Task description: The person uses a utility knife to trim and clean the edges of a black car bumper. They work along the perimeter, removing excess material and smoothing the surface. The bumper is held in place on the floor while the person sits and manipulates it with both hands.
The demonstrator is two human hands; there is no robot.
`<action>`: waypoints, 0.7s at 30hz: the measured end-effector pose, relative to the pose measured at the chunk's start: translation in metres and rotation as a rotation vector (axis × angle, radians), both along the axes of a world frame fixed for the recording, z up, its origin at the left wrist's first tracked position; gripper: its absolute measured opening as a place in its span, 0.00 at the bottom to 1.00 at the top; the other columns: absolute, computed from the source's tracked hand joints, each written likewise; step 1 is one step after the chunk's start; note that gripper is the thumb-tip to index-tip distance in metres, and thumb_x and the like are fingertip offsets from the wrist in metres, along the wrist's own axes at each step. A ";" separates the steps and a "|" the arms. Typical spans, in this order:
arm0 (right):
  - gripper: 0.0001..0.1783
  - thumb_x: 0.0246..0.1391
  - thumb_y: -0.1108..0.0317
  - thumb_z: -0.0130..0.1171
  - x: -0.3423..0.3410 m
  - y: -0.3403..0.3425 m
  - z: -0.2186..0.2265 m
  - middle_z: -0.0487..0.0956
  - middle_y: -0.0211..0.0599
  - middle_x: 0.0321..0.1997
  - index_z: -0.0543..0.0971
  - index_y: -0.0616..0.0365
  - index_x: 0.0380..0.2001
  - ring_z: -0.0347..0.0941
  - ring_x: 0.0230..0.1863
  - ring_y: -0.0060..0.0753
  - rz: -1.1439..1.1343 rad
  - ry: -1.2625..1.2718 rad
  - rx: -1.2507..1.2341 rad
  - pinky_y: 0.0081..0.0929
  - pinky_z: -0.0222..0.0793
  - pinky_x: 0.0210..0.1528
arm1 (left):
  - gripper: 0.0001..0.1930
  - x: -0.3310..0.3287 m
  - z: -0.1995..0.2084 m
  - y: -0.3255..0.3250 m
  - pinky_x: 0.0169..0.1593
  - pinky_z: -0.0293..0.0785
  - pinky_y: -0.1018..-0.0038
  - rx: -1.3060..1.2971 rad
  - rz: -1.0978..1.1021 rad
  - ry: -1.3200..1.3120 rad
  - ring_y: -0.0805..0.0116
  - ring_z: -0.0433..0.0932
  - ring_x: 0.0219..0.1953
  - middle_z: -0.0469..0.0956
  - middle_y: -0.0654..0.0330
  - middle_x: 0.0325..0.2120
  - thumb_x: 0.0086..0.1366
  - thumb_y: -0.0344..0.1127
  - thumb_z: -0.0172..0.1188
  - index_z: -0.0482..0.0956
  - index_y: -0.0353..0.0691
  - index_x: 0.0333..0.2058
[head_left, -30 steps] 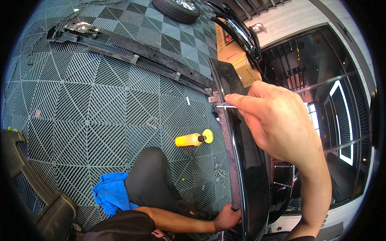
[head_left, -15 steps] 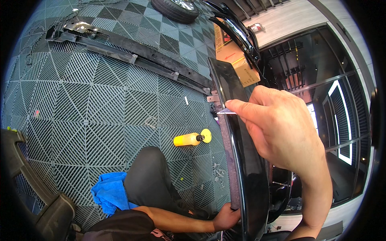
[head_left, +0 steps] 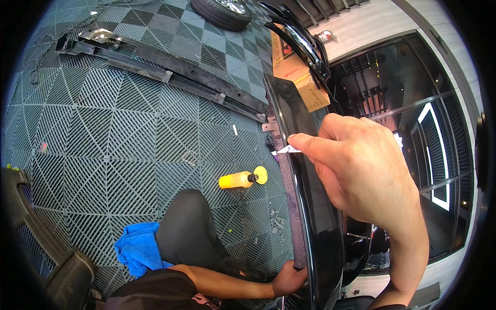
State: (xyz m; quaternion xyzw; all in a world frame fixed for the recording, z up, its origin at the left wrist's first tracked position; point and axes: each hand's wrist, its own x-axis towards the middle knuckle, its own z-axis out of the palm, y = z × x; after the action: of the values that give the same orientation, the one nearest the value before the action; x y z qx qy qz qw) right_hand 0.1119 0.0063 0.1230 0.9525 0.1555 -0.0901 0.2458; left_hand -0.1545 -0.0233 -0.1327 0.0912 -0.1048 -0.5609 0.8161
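A long glossy black car trim panel (head_left: 316, 206) stands on edge in front of me, with a dull grey-brown strip (head_left: 292, 217) along its left side. My right hand (head_left: 356, 163) is over its upper part, index finger stretched and the other fingers curled. Between its fingertips and the panel's edge lies a thin, pointed white piece of sheet or film (head_left: 289, 149); its exact kind is unclear. Low down, my left hand (head_left: 289, 279) is closed at the panel's near end, its fingertips partly hidden. A small metal tab (head_left: 267, 127) sticks out from the panel's left edge.
A yellow bottle (head_left: 235, 180) lies on the grey grid floor, near a yellow disc (head_left: 261, 175). A long dark car part (head_left: 170, 77) stretches behind it. A blue cloth (head_left: 137, 248) hangs by my knee (head_left: 186, 222). Further off are a cardboard box (head_left: 315, 95) and a wheel (head_left: 222, 13).
The white piece at my right fingertips has turned and shows more of its face. The view has shifted slightly; my left hand stays at the panel's near end.
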 end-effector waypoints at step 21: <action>0.20 0.40 0.79 0.65 -0.010 0.005 0.014 0.74 0.36 0.26 0.86 0.56 0.41 0.74 0.27 0.42 -0.006 0.011 -0.018 0.37 0.68 0.29 | 0.14 0.009 0.011 -0.001 0.32 0.71 0.76 0.029 -0.195 0.194 0.80 0.74 0.30 0.79 0.68 0.26 0.75 0.38 0.54 0.81 0.32 0.36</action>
State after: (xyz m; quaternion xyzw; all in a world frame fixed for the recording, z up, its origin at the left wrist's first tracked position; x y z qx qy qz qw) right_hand 0.1016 0.0115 0.1369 0.9502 0.1533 -0.0974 0.2533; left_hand -0.1455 -0.0242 -0.1216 0.0376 -0.0256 -0.6451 0.7627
